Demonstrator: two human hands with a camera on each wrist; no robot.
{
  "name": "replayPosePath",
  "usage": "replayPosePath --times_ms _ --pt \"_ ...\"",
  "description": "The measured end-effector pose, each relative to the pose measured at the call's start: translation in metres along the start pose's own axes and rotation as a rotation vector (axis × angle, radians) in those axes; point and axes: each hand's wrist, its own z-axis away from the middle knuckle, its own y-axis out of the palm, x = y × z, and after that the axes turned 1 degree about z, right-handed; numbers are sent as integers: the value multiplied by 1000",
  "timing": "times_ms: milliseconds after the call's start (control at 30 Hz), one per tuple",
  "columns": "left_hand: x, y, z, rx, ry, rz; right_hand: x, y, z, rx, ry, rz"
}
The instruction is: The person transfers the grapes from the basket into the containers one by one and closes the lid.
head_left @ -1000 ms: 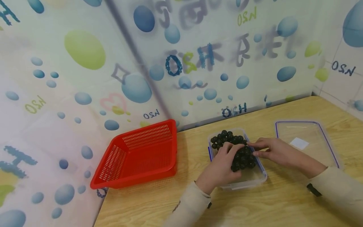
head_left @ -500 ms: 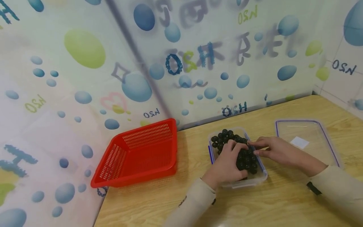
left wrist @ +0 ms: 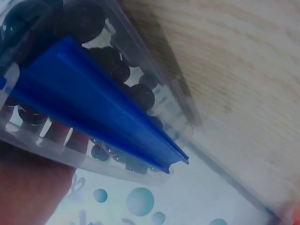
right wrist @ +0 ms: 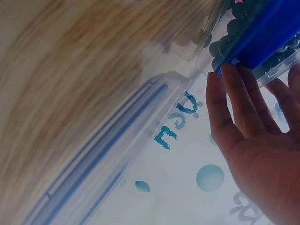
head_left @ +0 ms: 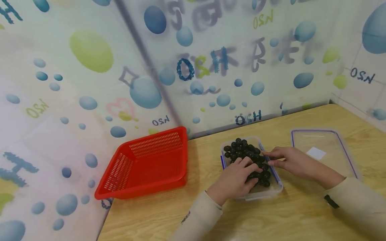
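A clear plastic food box (head_left: 275,189) with blue side clips holds dark grapes (head_left: 241,149). My left hand (head_left: 233,179) is inside its near half, with curved fingers and thumb around the grapes. Part of the bunch is hidden under that hand. On the opposite side, my right hand (head_left: 297,162) touches the long rim. In the right wrist view its nearly straight fingers (right wrist: 239,98) rest against the blue clip (right wrist: 267,42). The left wrist view looks up at the other blue clip (left wrist: 93,98), with grapes showing through the clear wall.
A red plastic basket (head_left: 163,184) with slotted sides stands left of the box. To the right lies a clear lid (head_left: 334,147) with a blue seal and a white label, partly behind my right forearm. A patterned wall (head_left: 211,110) borders the wooden table (head_left: 208,160).
The near grapes have shifted slightly toward the box's front, then settled lower. My left hand moved forward-right with them, then drew back a little left. The right hand stays at the rim.
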Motion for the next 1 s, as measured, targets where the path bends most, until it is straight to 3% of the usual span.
replayPosePath --times_ms 133,300,400,467,600,800,900,1000 --pt "-1 0 -1 45 -62 4 0 1 2 1 1 -20" --pt "-7 0 -3 172 -175 -44 -1 1 3 -12 -7 -11" --pt "-10 -2 -4 233 -195 -76 -2 0 5 -22 7 11" --pt "-11 -4 -4 235 -191 -107 -2 -1 4 -30 10 9" --pt "-10 -9 -4 154 -130 -156 -3 -3 1 -54 -11 7" --pt "-9 -13 1 -77 10 -101 -2 1 2 -56 -25 17" --pt "-12 -11 2 -158 2 -70 -2 3 5 -51 -12 17" --pt "-22 -11 0 -225 -79 59 -2 4 9 -42 4 5"
